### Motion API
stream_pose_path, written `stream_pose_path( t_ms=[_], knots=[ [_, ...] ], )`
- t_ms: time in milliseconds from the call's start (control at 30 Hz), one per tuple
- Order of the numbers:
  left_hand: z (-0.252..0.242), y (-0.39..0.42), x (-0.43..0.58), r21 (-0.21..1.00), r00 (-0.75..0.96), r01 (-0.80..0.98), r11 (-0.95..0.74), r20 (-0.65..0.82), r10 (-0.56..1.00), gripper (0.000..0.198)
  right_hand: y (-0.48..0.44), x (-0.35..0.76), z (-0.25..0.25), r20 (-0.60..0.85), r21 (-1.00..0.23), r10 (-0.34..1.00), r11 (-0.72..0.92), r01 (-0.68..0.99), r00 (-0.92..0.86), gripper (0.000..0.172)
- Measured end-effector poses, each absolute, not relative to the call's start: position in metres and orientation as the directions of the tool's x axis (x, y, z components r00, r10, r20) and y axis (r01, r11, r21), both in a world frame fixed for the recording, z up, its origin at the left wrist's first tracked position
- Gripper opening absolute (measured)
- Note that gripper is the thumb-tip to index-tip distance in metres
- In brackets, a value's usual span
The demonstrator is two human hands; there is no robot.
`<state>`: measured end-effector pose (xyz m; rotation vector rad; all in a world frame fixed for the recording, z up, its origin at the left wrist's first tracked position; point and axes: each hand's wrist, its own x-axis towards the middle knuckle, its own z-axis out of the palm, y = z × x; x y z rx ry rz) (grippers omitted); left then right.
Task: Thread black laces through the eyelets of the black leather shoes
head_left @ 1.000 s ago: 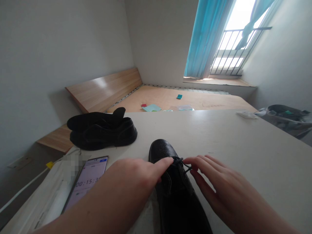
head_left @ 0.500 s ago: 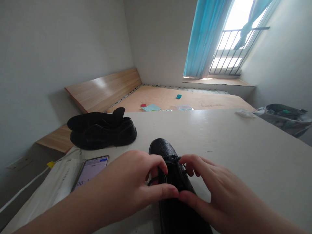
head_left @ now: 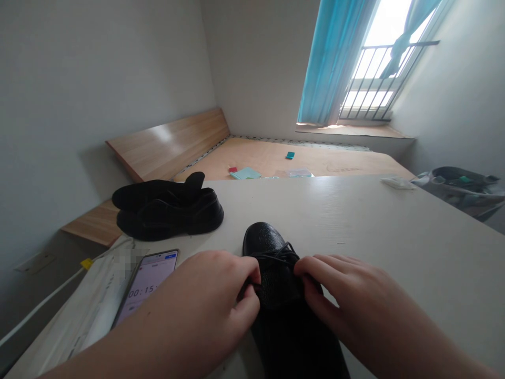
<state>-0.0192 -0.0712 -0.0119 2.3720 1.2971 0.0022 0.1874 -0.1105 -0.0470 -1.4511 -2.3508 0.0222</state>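
A black leather lace-up shoe (head_left: 263, 242) lies on the table with its toe pointing away from me. Thin black shoelaces (head_left: 281, 255) cross over its front, with a loose loop standing up on the right. My left hand (head_left: 221, 300) is closed in a pinch on the left edge of the shoe's opening, by the lacing flap. On the opposite side, my right hand (head_left: 335, 289) pinches the right edge beside the laces. The fingertips partly hide what is gripped, and the heel end is dark at the bottom of the view.
More black shoes (head_left: 169, 213) lie at the table's back left. A phone (head_left: 152, 279) showing a timer rests left of my left arm, near a white cable (head_left: 43, 305). A small clear packet (head_left: 397, 182) sits at the far right of the white table (head_left: 386, 226).
My hands have moved apart, from thumbs nearly touching over the shoe to its two sides. The shoe's tongue and crossed laces now show between them.
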Motion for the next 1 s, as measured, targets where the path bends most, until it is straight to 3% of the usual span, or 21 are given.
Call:
stream_pose_path(
  t_ms=[133, 300, 367, 467, 567, 700, 800, 900, 1000],
  knots=[
    [-0.012, -0.073, -0.021, 0.384, 0.588, 0.778, -0.497, -0.17, 0.791, 0.023, -0.108, 0.186, -0.046, 0.27, -0.183, 0.867, 0.473, 0.862, -0.419, 0.015],
    [-0.01, -0.074, -0.023, 0.334, 0.644, 0.685, -0.647, 0.139, 0.753, 0.021, -0.11, 0.184, -0.041, 0.355, -0.186, 0.824, 0.526, 0.83, -0.442, 0.016],
    [-0.006, -0.075, -0.023, 0.349, 0.631, 0.637, -0.687, 0.275, 0.725, 0.018, -0.115, 0.183, -0.034, 0.43, -0.297, 0.804, 0.555, 0.777, -0.41, 0.016],
    [0.005, -0.08, -0.026, 0.449, 0.572, 0.545, -0.708, 0.418, 0.706, 0.015, -0.128, 0.181, -0.018, 0.483, -0.579, 0.829, 0.545, 0.607, -0.284, 0.014],
    [0.017, -0.088, -0.032, 0.586, 0.543, 0.432, -0.686, 0.438, 0.716, 0.015, -0.142, 0.176, 0.003, 0.459, -0.765, 0.86, 0.511, 0.392, -0.224, 0.01],
    [0.023, -0.095, -0.037, 0.669, 0.602, 0.332, -0.665, 0.392, 0.695, 0.017, -0.144, 0.164, 0.017, 0.425, -0.832, 0.871, 0.483, 0.272, -0.246, 0.006],
    [0.017, -0.095, -0.035, 0.713, 0.511, 0.269, -0.648, 0.465, 0.723, 0.011, -0.132, 0.157, 0.015, 0.419, -0.876, 0.882, 0.455, 0.158, -0.219, 0.006],
    [0.009, -0.092, -0.033, 0.726, 0.376, 0.239, -0.645, 0.543, 0.751, 0.021, -0.118, 0.154, 0.012, 0.282, -0.958, 0.939, 0.288, 0.002, -0.197, 0.011],
    [0.008, -0.089, -0.03, 0.713, 0.327, 0.287, -0.639, 0.554, 0.765, 0.022, -0.105, 0.153, 0.013, 0.171, -0.978, 0.943, 0.128, -0.163, -0.286, 0.018]
  ],
)
